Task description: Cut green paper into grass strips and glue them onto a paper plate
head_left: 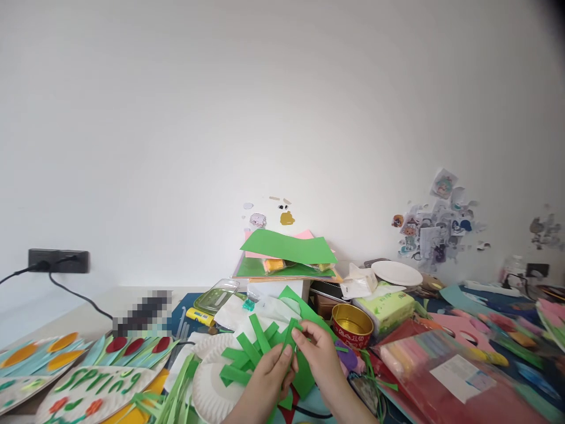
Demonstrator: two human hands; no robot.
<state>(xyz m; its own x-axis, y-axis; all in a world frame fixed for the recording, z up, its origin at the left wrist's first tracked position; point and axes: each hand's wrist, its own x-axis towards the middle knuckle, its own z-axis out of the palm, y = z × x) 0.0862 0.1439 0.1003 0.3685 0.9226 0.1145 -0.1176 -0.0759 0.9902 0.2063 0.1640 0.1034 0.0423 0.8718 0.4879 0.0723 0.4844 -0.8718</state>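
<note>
My left hand and my right hand meet at the front middle, both pinching one green paper strip. The right thumb and fingers are on its upper part, the left fingers lower down. Just left of it, several green paper strips fan out over a white paper plate with a ridged rim. My left hand and forearm cover part of the plate and the strips' lower ends. Behind my right hand lies a larger green paper sheet, partly hidden.
Left are decorated paper plates, thin light-green strips and a yellow glue stick. Behind stands a stack topped with green paper. To the right are a red-gold tin, a tissue pack and a bagged coloured pack.
</note>
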